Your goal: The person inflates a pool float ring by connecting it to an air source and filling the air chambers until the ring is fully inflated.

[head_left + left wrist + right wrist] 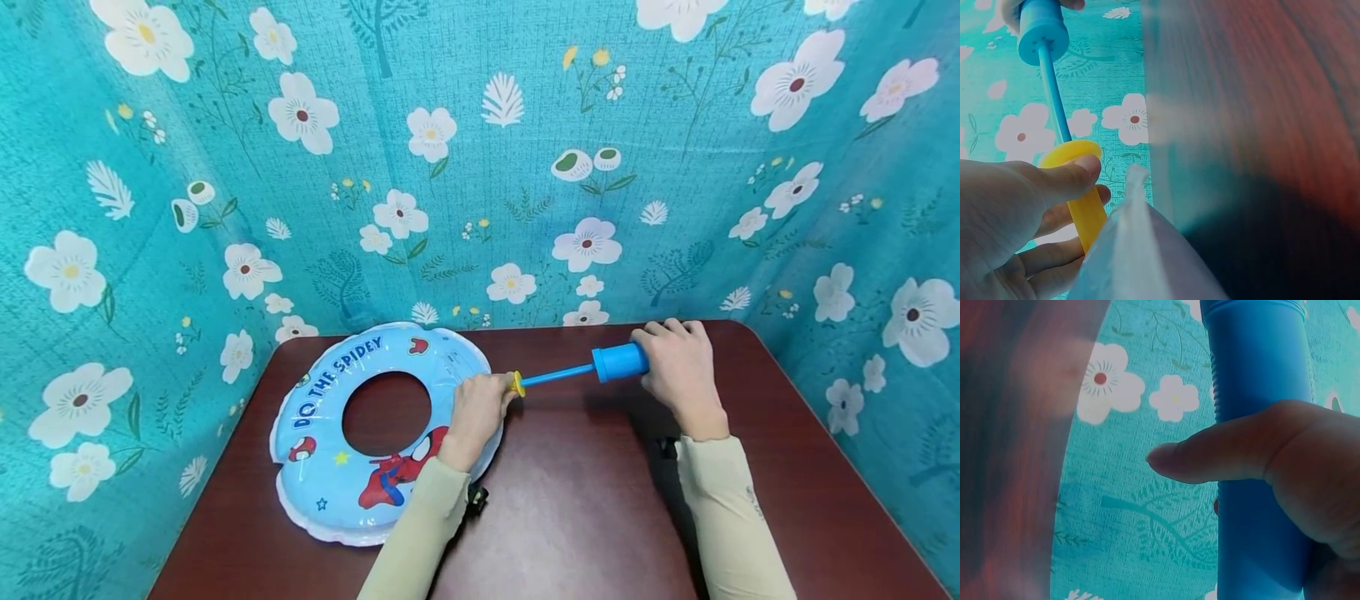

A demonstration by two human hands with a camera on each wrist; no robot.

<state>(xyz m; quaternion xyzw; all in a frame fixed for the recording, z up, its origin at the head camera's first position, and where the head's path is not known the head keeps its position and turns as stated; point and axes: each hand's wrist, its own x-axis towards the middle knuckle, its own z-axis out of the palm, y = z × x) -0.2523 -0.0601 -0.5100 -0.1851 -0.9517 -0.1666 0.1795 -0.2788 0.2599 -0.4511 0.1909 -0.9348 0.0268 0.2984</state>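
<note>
A blue hand pump (619,363) is stretched out above the table, its thin blue rod (558,375) drawn out of the barrel. My right hand (681,367) grips the barrel, and the right wrist view shows the thumb lying across it. At the rod's other end, my left hand (477,412) holds the yellow end piece (1088,215) just below its round flange. Under the left hand lies a puffed-up light blue swim ring (330,487) with a red cartoon figure and lettering. In the left wrist view, the ring's edge overlaps the lower end of the yellow piece.
The dark red-brown table (570,500) carries the ring on its left side. A teal flowered curtain (465,183) hangs behind the table and along both sides. Small black devices (476,498) show at both wrists.
</note>
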